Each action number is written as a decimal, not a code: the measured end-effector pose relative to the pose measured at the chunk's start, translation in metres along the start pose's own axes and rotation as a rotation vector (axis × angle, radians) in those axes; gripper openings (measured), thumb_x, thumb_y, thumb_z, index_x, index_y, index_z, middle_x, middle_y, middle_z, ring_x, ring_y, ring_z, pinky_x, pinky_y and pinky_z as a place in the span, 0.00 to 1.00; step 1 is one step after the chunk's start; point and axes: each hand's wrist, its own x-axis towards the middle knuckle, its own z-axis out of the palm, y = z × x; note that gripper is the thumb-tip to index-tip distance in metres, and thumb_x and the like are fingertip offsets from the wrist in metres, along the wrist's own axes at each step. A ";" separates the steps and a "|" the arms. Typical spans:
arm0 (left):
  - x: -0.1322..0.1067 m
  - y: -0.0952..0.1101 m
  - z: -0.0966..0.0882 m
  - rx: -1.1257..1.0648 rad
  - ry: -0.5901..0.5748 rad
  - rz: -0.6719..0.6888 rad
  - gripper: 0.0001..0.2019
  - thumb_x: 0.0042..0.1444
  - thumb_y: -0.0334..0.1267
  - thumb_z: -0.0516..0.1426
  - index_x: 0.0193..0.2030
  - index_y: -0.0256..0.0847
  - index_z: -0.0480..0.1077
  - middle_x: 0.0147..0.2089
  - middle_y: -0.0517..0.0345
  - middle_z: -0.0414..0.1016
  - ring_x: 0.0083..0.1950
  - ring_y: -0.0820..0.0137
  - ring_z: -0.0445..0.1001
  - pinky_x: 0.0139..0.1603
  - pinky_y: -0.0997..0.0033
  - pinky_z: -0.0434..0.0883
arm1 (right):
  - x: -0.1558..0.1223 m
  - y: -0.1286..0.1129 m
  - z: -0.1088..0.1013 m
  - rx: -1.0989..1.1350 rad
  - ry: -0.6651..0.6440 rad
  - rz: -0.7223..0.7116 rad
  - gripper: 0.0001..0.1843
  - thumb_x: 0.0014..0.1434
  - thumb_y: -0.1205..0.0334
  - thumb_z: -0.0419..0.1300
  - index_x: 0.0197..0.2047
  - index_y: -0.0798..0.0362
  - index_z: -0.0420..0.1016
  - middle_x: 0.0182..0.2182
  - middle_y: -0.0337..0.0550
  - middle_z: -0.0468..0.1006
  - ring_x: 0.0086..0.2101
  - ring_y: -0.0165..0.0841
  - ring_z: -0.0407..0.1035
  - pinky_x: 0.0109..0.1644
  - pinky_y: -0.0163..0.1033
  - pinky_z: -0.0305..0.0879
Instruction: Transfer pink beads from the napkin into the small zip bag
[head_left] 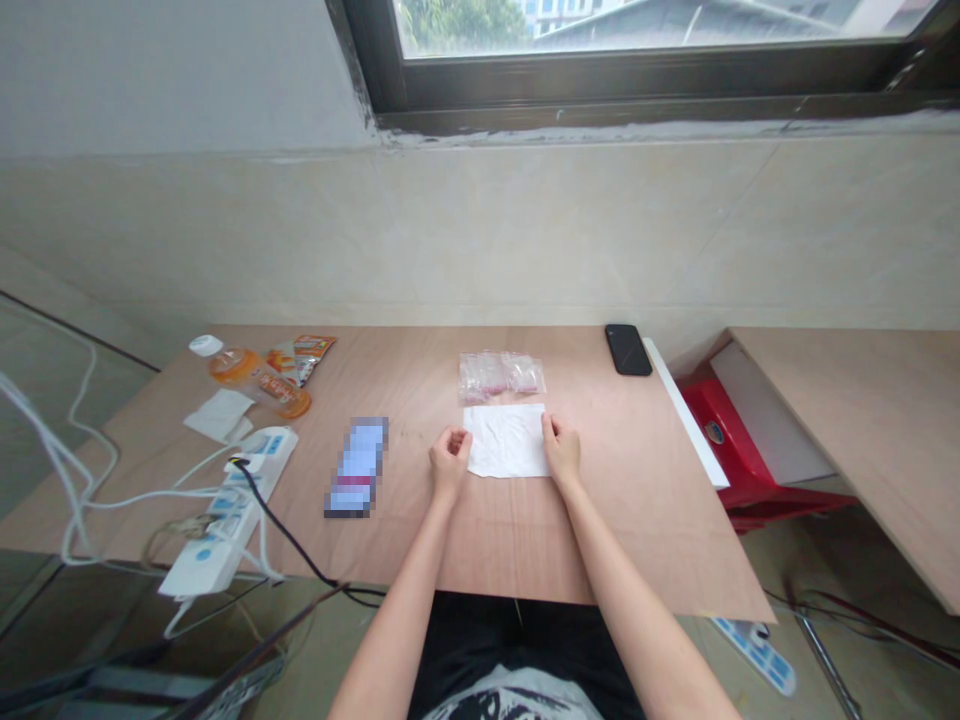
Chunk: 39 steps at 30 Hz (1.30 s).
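A white tissue [506, 441] lies spread out as a rectangle on the wooden desk. At its left edge, my left hand [451, 455] pinches the tissue with curled fingers. My right hand [562, 450] grips the opposite edge in the same way, thumb on top. Just beyond the tissue is a clear plastic packet [501, 376] with pinkish marks; what it contains is hard to make out. Neither hand touches the packet.
Left of my hands lies a pixelated phone-like object [357, 467]. Farther left are a power strip [229, 510] with cables, an orange drink bottle [259, 378] on its side, a snack bag [304, 357] and folded tissue [220, 414]. A black phone [628, 350] rests back right, near a red stool [739, 455].
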 end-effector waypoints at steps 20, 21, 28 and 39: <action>0.018 0.029 0.011 -0.030 -0.141 0.044 0.14 0.52 0.48 0.55 0.30 0.38 0.68 0.27 0.57 0.72 0.29 0.71 0.71 0.31 0.74 0.67 | 0.000 -0.005 -0.003 0.098 0.032 0.033 0.24 0.61 0.46 0.43 0.18 0.51 0.54 0.16 0.35 0.59 0.21 0.29 0.54 0.26 0.34 0.46; 0.024 0.034 0.018 -0.017 -0.153 0.048 0.14 0.52 0.48 0.55 0.31 0.38 0.69 0.28 0.57 0.72 0.30 0.71 0.71 0.32 0.74 0.67 | 0.000 -0.005 -0.003 0.096 0.026 0.034 0.25 0.61 0.46 0.43 0.18 0.51 0.54 0.15 0.35 0.59 0.21 0.29 0.54 0.26 0.34 0.46; 0.068 0.053 0.077 0.169 -0.265 0.002 0.12 0.54 0.44 0.55 0.30 0.36 0.72 0.30 0.55 0.76 0.33 0.70 0.74 0.36 0.73 0.69 | 0.001 -0.003 -0.001 0.124 0.028 0.030 0.24 0.61 0.46 0.44 0.18 0.51 0.55 0.15 0.34 0.58 0.21 0.29 0.54 0.26 0.33 0.47; 0.076 0.052 0.112 0.417 -0.171 -0.158 0.10 0.47 0.40 0.60 0.34 0.36 0.74 0.38 0.43 0.78 0.44 0.58 0.75 0.46 0.63 0.67 | 0.001 -0.004 -0.001 0.076 0.019 0.053 0.24 0.61 0.48 0.43 0.18 0.51 0.57 0.16 0.36 0.62 0.21 0.30 0.58 0.26 0.33 0.48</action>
